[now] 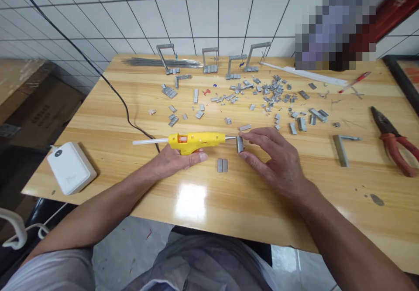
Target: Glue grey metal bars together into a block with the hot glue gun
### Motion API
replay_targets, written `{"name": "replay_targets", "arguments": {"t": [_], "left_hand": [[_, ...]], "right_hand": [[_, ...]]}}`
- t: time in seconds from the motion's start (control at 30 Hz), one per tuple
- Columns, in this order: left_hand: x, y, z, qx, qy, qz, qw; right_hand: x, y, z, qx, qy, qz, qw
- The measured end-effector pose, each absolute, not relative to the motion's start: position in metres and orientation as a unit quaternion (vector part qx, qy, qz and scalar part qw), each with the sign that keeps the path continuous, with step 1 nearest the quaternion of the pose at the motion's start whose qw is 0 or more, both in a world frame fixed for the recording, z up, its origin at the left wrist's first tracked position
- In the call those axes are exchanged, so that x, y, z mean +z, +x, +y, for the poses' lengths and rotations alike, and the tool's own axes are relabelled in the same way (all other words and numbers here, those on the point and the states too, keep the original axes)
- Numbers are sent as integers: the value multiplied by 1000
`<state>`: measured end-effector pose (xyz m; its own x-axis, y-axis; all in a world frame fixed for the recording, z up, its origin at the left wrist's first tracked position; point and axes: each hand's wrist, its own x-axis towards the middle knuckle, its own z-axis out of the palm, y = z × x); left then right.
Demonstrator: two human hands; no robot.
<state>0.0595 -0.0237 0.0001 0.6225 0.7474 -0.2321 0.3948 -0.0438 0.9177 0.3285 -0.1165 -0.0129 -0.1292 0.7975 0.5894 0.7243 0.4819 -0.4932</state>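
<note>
My left hand is wrapped round the handle of a yellow glue gun, which lies level with its nozzle pointing right. A white glue stick sticks out of its back end. Between the thumb and fingertips of my right hand is a small grey metal-looking piece, held upright. The nozzle tip meets or almost meets this piece; I cannot tell if they touch. On the table just below, two flat grey pieces lie side by side.
Several small grey frames stand at the back, near thin wires. Loose grey pieces are scattered before them. Red-handled pliers and an L-shaped grey piece lie right. A white box-shaped device sits left, near a black cable.
</note>
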Motion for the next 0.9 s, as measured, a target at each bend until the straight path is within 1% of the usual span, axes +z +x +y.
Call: {"name": "replay_targets", "arguments": {"t": [0.17,0.33,0.9], "left_hand": [[4,61,-25,135,704,414,560],[2,61,-25,150,699,407,569],[1,59,-24,138,703,399,573]], "right_hand": [[-13,328,-116,42,-503,-753,422],[-14,328,-116,41,-497,-756,424],[-13,328,-116,46,-504,-753,421]]}}
